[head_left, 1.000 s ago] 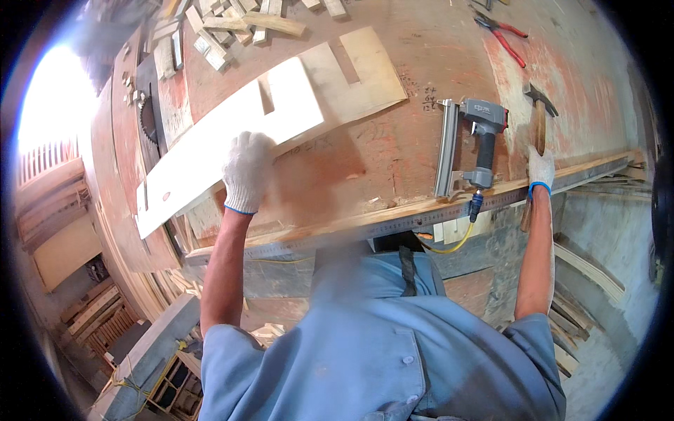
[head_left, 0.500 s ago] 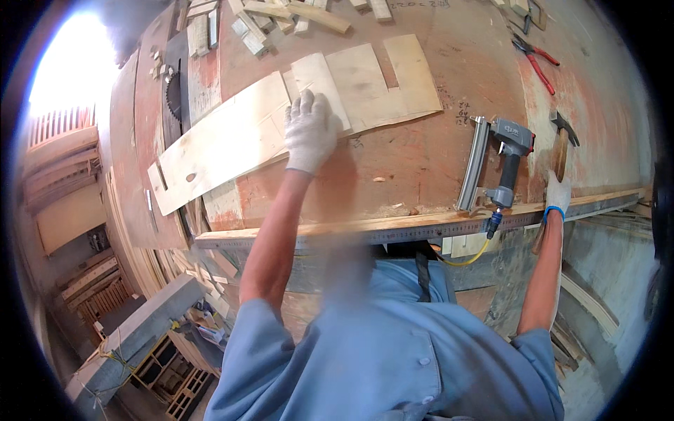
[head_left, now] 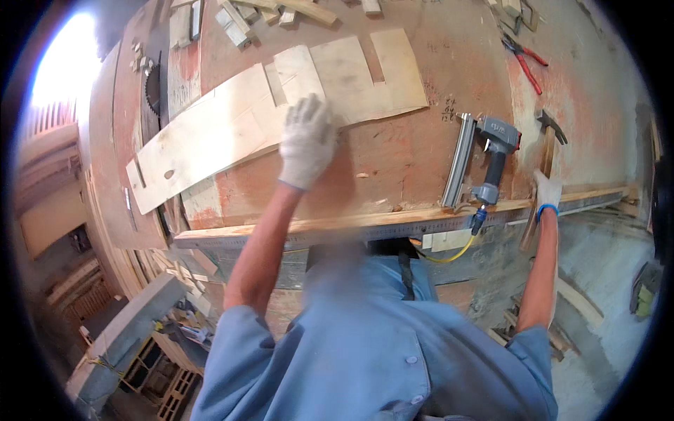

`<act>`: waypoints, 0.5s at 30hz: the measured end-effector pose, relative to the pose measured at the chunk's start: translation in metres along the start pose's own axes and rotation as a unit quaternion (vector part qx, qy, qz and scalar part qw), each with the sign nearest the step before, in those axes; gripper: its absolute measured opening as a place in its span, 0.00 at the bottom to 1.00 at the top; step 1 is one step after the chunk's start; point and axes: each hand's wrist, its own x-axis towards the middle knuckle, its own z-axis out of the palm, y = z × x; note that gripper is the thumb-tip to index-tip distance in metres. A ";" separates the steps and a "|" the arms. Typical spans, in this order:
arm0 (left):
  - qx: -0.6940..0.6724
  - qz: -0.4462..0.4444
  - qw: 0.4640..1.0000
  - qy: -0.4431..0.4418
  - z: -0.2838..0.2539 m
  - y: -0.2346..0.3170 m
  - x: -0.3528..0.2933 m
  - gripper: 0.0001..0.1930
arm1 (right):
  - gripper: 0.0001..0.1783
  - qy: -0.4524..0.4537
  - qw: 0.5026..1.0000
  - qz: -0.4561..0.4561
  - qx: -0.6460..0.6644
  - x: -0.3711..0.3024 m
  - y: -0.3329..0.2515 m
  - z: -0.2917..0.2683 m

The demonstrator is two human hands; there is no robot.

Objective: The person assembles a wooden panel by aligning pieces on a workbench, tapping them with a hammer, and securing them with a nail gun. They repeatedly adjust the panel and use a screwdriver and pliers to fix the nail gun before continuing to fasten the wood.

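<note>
My left hand (head_left: 307, 144), in a white knit glove, is at the near edge of a long pale plywood sheet (head_left: 217, 133). Its fingers are stretched out and overlap the sheet; whether they press on it I cannot tell. Slots are cut in the sheet, and it lies slantwise on the bench. My right hand (head_left: 547, 189), gloved with a blue band at the wrist, is closed round the wooden handle of a claw hammer (head_left: 548, 144). The hammer's head points away from me. Left of the hammer a grey and black nail gun (head_left: 496, 158) lies on the bench, with a yellow hose attached.
Red-handled pliers (head_left: 525, 63) lie at the far right of the reddish bench (head_left: 400, 165). Several wood offcuts (head_left: 235, 24) are at the back. A circular saw blade (head_left: 152, 90) stands up at the left. A wooden strip and a steel ruler (head_left: 379, 230) run along the front edge.
The whole view has shifted a little. Against the plywood, my left hand has moved slightly right and toward me. My right hand stays on the hammer.
</note>
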 end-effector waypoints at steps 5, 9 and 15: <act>0.065 -0.072 0.992 0.081 0.002 -0.076 0.015 0.21 | 0.28 0.161 0.930 -0.255 -0.208 -0.094 -0.092 -0.027; 0.069 -0.068 0.989 0.111 0.009 -0.074 0.014 0.20 | 0.21 0.058 0.897 -0.406 -0.168 -0.127 -0.161 -0.024; 0.044 -0.064 0.987 0.140 0.006 -0.076 0.015 0.17 | 0.11 -0.053 0.740 -0.648 -0.171 -0.190 -0.278 0.064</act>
